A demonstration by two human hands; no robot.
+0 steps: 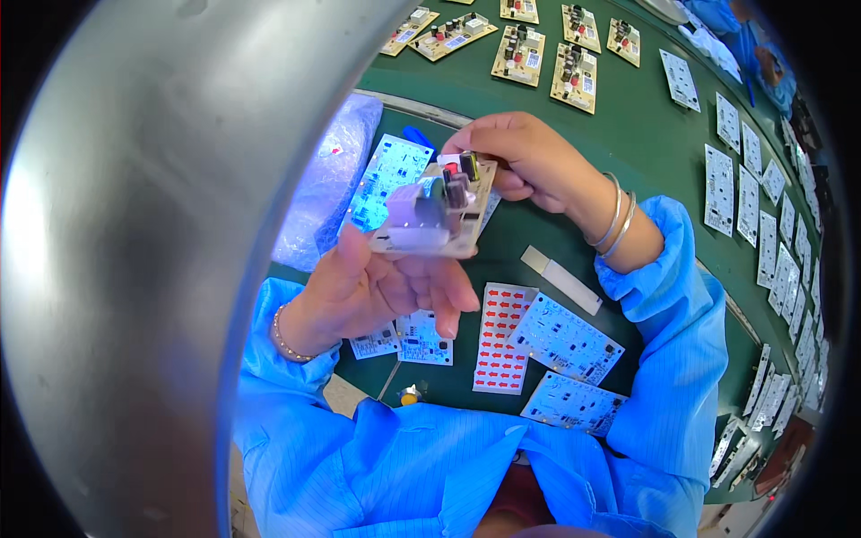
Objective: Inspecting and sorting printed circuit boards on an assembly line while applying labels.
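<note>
A circuit board [468, 235] with tall components is held up above the bench, tilted and partly blurred. My right hand [529, 157] pinches its upper right corner. Below it, my left hand [395, 291] supports the near edge, thumb at the left side and fingers curved underneath. Behind the held board lies a white circuit board [395, 175]. Under my left hand are small white boards [424, 345]. To the right rest a sheet of red arrow stickers [502, 336], two overlapping white boards [567, 336] and a slim white bar [565, 282] with a beige end.
A large grey metal curve [134, 269] blocks the left side. Bubble wrap [323, 193] lies beside it. Populated tan boards [517, 56] stand at the back of the green bench [628, 117]. Rows of white boards [718, 190] line the right, with another person's blue sleeve [717, 16] beyond.
</note>
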